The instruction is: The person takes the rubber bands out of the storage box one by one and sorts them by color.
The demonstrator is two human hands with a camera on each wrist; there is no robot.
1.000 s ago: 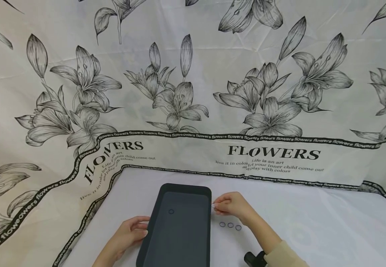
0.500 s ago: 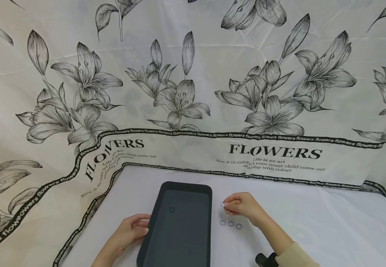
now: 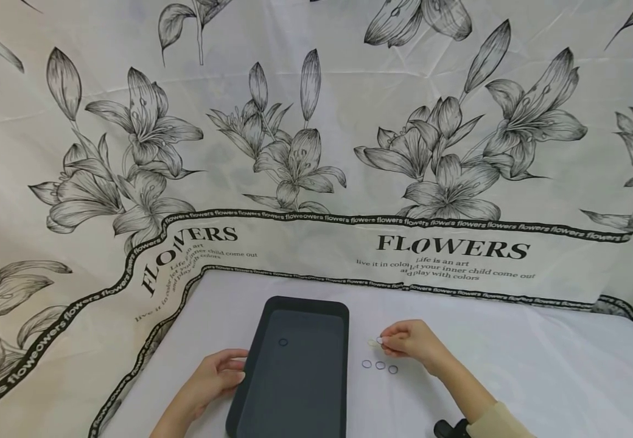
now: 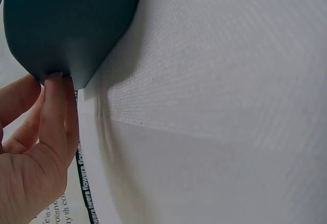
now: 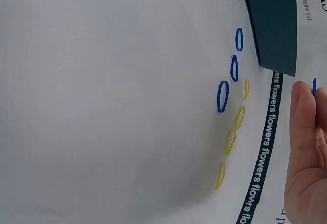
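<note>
A dark tray (image 3: pixel 300 383) is tilted toward the camera, with one thin ring-shaped rubber band (image 3: pixel 283 342) lying inside. At its left edge, my left hand (image 3: pixel 215 378) grips the rim between thumb and fingers; the left wrist view shows the fingertips against the tray's dark wall (image 4: pixel 71 25). To the right of the tray, my right hand (image 3: pixel 412 345) pinches a blue rubber band (image 5: pixel 314 85) between thumb and forefinger above the table. Below that hand lie three blue rubber bands (image 5: pixel 223 96) in a row, beside a row of several yellow rubber bands (image 5: pixel 239 117).
A white tabletop (image 3: pixel 541 371) lies under everything. Behind it hangs a pale cloth (image 3: pixel 349 182) printed with lilies and edged with a dark lettered border (image 5: pixel 265 142). A black object (image 3: pixel 450 429) sits at the right wrist beside the sleeve (image 3: pixel 500 421).
My right hand has moved right, away from the tray's right edge, still pinching the blue rubber band. The left hand keeps its grip on the tray.
</note>
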